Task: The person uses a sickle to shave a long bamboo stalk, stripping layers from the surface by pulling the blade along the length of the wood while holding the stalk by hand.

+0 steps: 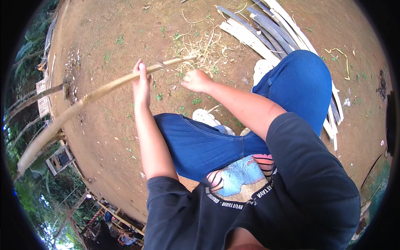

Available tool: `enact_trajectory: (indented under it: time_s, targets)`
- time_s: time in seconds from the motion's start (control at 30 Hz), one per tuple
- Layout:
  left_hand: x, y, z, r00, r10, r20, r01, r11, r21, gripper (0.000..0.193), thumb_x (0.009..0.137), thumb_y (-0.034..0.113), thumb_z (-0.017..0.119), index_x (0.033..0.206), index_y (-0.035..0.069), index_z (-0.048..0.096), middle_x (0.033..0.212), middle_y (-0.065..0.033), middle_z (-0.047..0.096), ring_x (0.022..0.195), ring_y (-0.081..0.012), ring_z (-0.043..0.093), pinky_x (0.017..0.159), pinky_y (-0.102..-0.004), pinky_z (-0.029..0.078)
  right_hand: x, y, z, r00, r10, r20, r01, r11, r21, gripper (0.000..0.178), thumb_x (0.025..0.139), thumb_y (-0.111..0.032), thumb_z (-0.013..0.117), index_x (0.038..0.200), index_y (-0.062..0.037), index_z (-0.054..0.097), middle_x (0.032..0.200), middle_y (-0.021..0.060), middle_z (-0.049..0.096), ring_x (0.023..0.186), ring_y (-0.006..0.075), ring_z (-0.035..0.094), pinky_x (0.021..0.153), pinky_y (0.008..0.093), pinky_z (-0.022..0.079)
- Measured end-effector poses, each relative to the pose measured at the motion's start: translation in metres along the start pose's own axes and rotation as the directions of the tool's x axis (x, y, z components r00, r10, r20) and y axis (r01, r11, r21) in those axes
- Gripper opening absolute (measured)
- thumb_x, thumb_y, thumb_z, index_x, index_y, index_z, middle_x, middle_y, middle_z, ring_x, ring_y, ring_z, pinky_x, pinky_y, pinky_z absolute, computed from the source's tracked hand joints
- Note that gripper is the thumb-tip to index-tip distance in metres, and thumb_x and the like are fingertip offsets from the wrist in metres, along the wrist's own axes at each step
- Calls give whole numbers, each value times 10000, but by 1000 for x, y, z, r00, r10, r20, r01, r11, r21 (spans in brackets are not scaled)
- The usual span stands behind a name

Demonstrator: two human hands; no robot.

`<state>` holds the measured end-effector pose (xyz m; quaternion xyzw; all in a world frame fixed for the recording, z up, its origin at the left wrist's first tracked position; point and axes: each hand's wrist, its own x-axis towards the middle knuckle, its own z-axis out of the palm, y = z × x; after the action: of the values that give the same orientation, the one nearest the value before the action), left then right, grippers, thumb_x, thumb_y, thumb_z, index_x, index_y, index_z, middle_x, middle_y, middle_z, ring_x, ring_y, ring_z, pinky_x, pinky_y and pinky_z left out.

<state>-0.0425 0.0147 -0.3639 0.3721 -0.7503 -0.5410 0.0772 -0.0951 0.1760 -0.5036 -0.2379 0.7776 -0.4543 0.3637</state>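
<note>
My left hand point(142, 85) is closed around a long, pale wooden strip point(104, 88), its thumb lying against the upper side. The strip slants from the far left edge up to the middle of the view, its thin end over a heap of shavings point(204, 48). Near that end, a small sliver or thin flat piece stands off the strip. Just below the thin end, my right hand point(197, 81) is curled into a fist, apart from the strip. What the fist holds, if anything, is hidden.
Several long strips, dark and pale point(275, 29), lie on the bare soil point(112, 50) at the right, beside my bent knee point(298, 79). White shoes point(206, 118) are on the ground below my hands. Wooden poles point(35, 100) and a small box frame point(59, 160) stand at the left.
</note>
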Motion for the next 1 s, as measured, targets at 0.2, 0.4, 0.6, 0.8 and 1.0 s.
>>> enact_trajectory:
  time_s: [0.2,0.4,0.6,0.8,1.0]
  targets:
    - [-1,17,-7,891,354,-284,-447,798,-405,332,1024,303,329,1046,5,472,1031,-208,646,994,-308,640,909,-402,516,-8,-16,-24,995,-48,91,51,998,-26,309,781,-360,655,798,-52,641,787,148,657,746,288,636,712,383,508]
    - [-2,69,-52,741,283,-609,-645,555,-526,262,1005,310,402,871,88,439,559,29,348,432,-90,350,422,-268,383,-20,-70,-96,973,-54,226,79,992,-101,248,789,-320,652,810,-73,658,687,100,635,610,232,622,606,359,504]
    - [-14,56,-87,704,115,-701,-691,340,-638,583,928,659,271,836,126,488,522,25,341,365,-82,299,311,-236,228,-57,-105,-149,976,-171,135,194,965,-176,307,834,-352,669,836,-51,614,631,26,562,532,111,544,498,290,436]
    - [10,25,-93,819,298,-490,-553,182,-813,713,896,722,207,660,131,529,520,5,385,344,-86,305,297,-236,224,-67,-100,-137,998,-68,11,69,997,-33,330,860,-366,659,918,-47,595,655,0,537,500,71,510,462,239,425]
    - [2,39,-88,834,222,-505,-549,236,-802,668,911,696,210,695,126,483,585,-45,485,474,-221,524,314,-281,361,-45,-103,-127,988,-154,-26,153,986,-66,310,832,-325,705,900,-52,575,677,2,568,507,60,518,448,230,424]
